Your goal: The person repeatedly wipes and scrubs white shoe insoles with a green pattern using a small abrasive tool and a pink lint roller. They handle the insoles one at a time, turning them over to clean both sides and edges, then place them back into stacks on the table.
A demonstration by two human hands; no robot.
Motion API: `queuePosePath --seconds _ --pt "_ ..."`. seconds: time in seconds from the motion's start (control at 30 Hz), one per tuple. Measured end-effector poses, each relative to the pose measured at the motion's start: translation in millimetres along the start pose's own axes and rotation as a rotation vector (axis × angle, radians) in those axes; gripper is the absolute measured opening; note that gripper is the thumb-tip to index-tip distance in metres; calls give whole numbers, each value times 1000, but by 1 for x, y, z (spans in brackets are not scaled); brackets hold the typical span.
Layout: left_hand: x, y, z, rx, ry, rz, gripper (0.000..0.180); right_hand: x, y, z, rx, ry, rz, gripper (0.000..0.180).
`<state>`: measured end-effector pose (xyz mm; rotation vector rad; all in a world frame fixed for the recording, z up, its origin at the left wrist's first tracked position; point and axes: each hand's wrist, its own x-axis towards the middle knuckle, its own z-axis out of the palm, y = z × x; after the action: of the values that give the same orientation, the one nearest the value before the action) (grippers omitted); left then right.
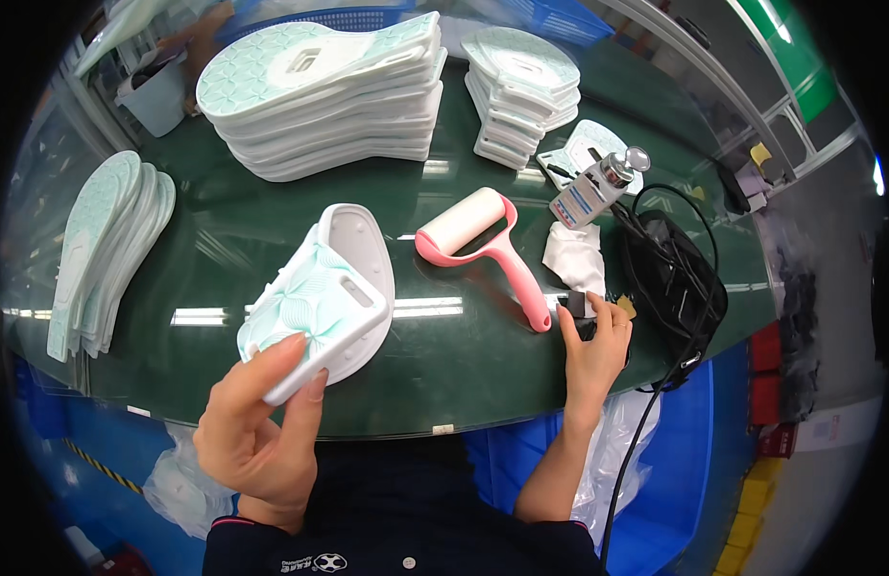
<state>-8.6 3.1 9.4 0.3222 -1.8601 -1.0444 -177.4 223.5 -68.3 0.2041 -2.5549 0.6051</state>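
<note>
My left hand (262, 422) pinches a white plastic panel (315, 298) by its near edge, tilted above the table. It has a mint-green line pattern and a slot near one corner. Behind it shows a pale grey rounded plate (363, 250) with small bumps along its rim; whether the two are joined I cannot tell. My right hand (598, 350) has thumb and fingers closed about a small dark grey block (579, 305) at the table's right side. Between the hands lies a lint roller (464, 226) with a pink handle. A crumpled white cloth (575, 257) lies just beyond my right fingers.
Stacks of patterned white panels stand at the back (320, 115), back right (526, 86) and left (108, 250) of the green table (483, 384). A pump bottle (588, 192) stands near a loose panel (584, 144). A black bag (670, 288) with a cable sits on the right.
</note>
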Motion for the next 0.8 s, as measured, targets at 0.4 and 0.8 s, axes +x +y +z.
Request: queuePosePath --seconds 0.4,0.8 --pt "15 12 -14 -190 -250 111 36 5 -10 -7 164 131 124 13" --pt "12 16 -13 -290 -238 105 34 -28 -152 -77 1594 -259 -388 18"
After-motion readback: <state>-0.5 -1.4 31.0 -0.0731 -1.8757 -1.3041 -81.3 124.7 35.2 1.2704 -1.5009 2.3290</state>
